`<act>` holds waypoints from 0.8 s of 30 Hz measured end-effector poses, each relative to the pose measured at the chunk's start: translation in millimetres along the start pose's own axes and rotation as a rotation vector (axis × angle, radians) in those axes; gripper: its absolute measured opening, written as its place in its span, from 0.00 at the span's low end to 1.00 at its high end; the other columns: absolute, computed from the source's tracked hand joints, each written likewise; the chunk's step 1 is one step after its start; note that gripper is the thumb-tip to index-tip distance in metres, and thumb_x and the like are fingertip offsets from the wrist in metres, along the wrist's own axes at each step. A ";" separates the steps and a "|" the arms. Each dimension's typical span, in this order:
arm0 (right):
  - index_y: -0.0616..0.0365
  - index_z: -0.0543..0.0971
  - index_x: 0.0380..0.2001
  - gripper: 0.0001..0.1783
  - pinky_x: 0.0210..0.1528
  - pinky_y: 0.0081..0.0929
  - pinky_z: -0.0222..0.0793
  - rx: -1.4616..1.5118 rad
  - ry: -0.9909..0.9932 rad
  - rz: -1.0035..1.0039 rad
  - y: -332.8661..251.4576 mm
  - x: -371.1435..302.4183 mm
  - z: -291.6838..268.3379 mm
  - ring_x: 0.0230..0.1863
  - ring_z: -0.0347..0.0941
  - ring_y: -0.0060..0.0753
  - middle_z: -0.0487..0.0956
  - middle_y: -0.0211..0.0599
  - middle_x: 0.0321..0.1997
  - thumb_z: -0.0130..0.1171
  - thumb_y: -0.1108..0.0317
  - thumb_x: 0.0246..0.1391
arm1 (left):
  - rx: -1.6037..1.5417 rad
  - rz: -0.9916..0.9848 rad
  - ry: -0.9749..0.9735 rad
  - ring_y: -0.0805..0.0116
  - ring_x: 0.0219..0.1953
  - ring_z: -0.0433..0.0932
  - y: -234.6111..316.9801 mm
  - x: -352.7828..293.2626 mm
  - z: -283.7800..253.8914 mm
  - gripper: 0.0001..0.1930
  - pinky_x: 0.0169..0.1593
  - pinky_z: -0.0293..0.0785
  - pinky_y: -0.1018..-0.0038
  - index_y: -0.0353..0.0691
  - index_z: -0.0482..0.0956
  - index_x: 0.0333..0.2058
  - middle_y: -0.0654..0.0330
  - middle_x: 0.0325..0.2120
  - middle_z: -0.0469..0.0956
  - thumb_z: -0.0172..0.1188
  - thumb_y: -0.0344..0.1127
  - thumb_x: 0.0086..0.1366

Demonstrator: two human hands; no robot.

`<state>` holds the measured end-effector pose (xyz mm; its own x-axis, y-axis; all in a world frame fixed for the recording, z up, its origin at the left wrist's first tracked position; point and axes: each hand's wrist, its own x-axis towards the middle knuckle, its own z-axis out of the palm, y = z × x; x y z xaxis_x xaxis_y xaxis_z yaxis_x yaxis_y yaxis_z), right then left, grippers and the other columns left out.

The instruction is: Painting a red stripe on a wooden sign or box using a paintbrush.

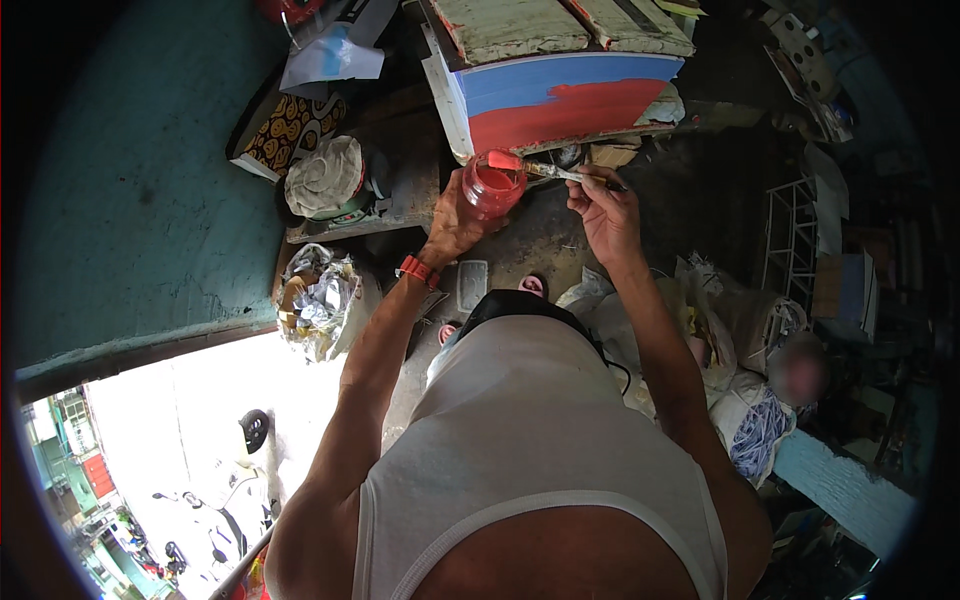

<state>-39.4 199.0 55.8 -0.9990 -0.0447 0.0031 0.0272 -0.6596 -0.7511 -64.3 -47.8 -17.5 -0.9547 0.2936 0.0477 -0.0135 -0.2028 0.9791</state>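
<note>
A clear jar of red paint [492, 205] sits in the grip of my left hand [453, 225], whose wrist wears a red watch. My right hand [608, 212] pinches the handle of a paintbrush [540, 169] between thumb and fingers. The brush lies nearly level, its red-coated bristles at the jar's mouth; whether they touch the rim I cannot tell. Just beyond the jar stands a large block-shaped stack [575, 95]. Its near face shows a blue band above a wet-looking red area, and the border between them is uneven.
A wooden bench [405, 205] on the left bears a bundled grey cloth [325, 178]. Below it stands a bag of crumpled scraps [320, 300]. Stuffed sacks [750, 425] and a white metal rack [790, 235] line the right. A bright doorway opens at lower left.
</note>
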 end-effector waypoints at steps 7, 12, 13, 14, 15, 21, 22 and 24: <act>0.60 0.79 0.37 0.05 0.32 0.23 0.80 0.024 0.085 -0.002 5.0 8.4 1.8 0.30 0.81 0.27 0.83 0.42 0.32 0.60 0.72 0.59 | 0.197 0.085 0.035 0.55 0.57 0.72 2.2 0.3 8.7 0.29 0.54 0.69 0.42 0.52 0.63 0.61 0.60 0.59 0.68 0.42 0.62 0.71; 0.56 0.78 0.33 0.04 0.26 0.17 0.80 0.202 0.283 0.189 14.4 14.0 -5.3 0.26 0.80 0.24 0.82 0.41 0.29 0.60 0.69 0.60 | 0.386 0.056 0.068 0.56 0.55 0.73 18.5 -2.0 16.8 0.37 0.57 0.70 0.54 0.43 0.62 0.60 0.56 0.55 0.71 0.67 0.50 0.56; 0.56 0.78 0.33 0.04 0.26 0.17 0.80 0.205 0.280 0.192 17.1 14.6 -7.1 0.26 0.80 0.24 0.82 0.41 0.29 0.60 0.69 0.60 | 0.723 0.080 0.097 0.56 0.55 0.74 20.9 -3.3 15.7 0.43 0.58 0.71 0.60 0.40 0.62 0.59 0.55 0.54 0.72 0.75 0.44 0.48; 0.57 0.78 0.32 0.05 0.27 0.17 0.81 0.264 0.284 0.210 19.9 15.0 -9.1 0.26 0.80 0.25 0.82 0.41 0.29 0.60 0.69 0.60 | 0.727 0.079 0.099 0.56 0.55 0.74 18.8 -3.0 15.3 0.43 0.58 0.71 0.60 0.40 0.62 0.59 0.55 0.54 0.72 0.75 0.44 0.48; 0.58 0.77 0.32 0.05 0.27 0.17 0.82 0.323 0.290 0.227 22.5 15.4 -11.4 0.26 0.81 0.25 0.82 0.42 0.29 0.59 0.69 0.61 | 0.695 0.078 0.127 0.57 0.55 0.74 15.3 -2.1 15.9 0.46 0.58 0.71 0.64 0.38 0.63 0.58 0.54 0.53 0.72 0.78 0.39 0.41; 0.64 0.78 0.34 0.06 0.33 0.19 0.83 0.603 0.105 0.349 34.2 25.3 -12.9 0.31 0.82 0.29 0.82 0.46 0.32 0.57 0.71 0.62 | 0.269 -0.012 0.189 0.57 0.55 0.74 -32.9 2.9 -7.7 0.47 0.59 0.70 0.67 0.37 0.62 0.56 0.54 0.52 0.73 0.80 0.36 0.37; 0.64 0.78 0.34 0.06 0.33 0.19 0.83 0.606 0.110 0.347 31.6 28.3 -12.9 0.31 0.82 0.29 0.82 0.46 0.32 0.57 0.71 0.62 | -0.043 -0.079 0.180 0.58 0.55 0.73 -30.1 8.6 -3.2 0.47 0.59 0.70 0.67 0.36 0.61 0.56 0.54 0.52 0.72 0.80 0.35 0.37; 0.66 0.78 0.38 0.07 0.39 0.21 0.83 0.530 0.128 0.210 26.5 38.6 -11.4 0.38 0.81 0.31 0.81 0.47 0.37 0.56 0.73 0.62 | 0.220 -0.012 0.146 0.60 0.55 0.73 -23.3 5.5 1.8 0.47 0.59 0.70 0.67 0.38 0.61 0.57 0.56 0.53 0.72 0.80 0.37 0.39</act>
<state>-77.6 188.4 28.5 -0.9657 -0.1460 -0.2149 0.2065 -0.9332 -0.2940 -68.6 -39.8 -39.7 -0.9878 0.1539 0.0221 0.0243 0.0129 0.9996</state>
